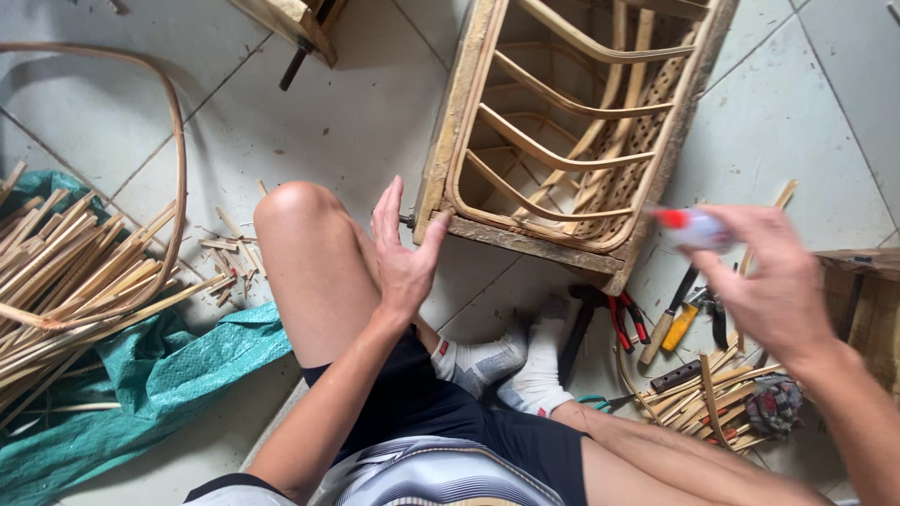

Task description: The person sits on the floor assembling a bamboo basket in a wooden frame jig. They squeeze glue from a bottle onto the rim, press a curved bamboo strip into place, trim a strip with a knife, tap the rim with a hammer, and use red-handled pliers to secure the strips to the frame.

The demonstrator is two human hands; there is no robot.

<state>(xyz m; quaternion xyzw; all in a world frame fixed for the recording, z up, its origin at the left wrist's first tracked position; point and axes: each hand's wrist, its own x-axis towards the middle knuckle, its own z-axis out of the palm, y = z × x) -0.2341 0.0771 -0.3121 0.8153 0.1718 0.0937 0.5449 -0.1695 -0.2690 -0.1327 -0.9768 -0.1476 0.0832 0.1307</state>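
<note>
Your left hand (405, 251) was open, fingers spread, its thumb touching the near corner of the rattan chair frame (562, 122) lying on the tiled floor (356, 103). Your right hand (771, 281) gripped a small glue bottle (692, 228) with a red tip, held just off the frame's right corner. Hand tools (656, 323) lay below it by your socked feet (511, 361), and bamboo strips (75, 272) were piled on a green tarp (159, 375) at your left.

Bare tiled floor (328, 122) lies open between rattan frame (562, 122) and strips (75, 272).
</note>
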